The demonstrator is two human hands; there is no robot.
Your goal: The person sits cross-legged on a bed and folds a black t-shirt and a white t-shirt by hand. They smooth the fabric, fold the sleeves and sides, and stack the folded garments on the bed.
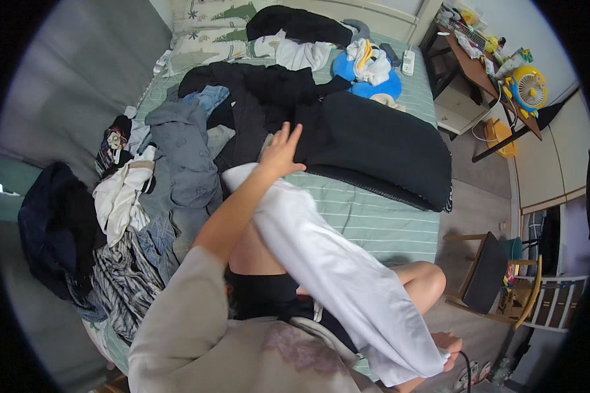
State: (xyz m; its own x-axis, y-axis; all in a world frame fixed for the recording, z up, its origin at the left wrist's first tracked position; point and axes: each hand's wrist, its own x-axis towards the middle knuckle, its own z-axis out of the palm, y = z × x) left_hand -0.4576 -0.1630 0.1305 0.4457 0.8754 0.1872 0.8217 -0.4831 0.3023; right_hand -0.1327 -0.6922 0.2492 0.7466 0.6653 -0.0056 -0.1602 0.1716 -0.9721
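A long white garment (334,265) stretches diagonally across my lap and bare legs. My right hand (448,348), low on the right, grips its near end in a fist. Over the far end, my left hand (282,151) is spread with fingers apart and palm down; whether it touches the cloth is hard to tell. Just beyond those fingers lie black clothes (248,113). A folded black garment (383,147) lies to the right of my left hand. Grey patterned clothing (184,152) is heaped to its left.
The bed has a green striped sheet (373,226). A white garment (125,196) and dark blue clothing (54,231) pile up by the grey curtain (78,64). At right stand a chair (486,272) and a desk (491,78) with a yellow fan (527,91). A dark cable (468,368) hangs near my right hand.
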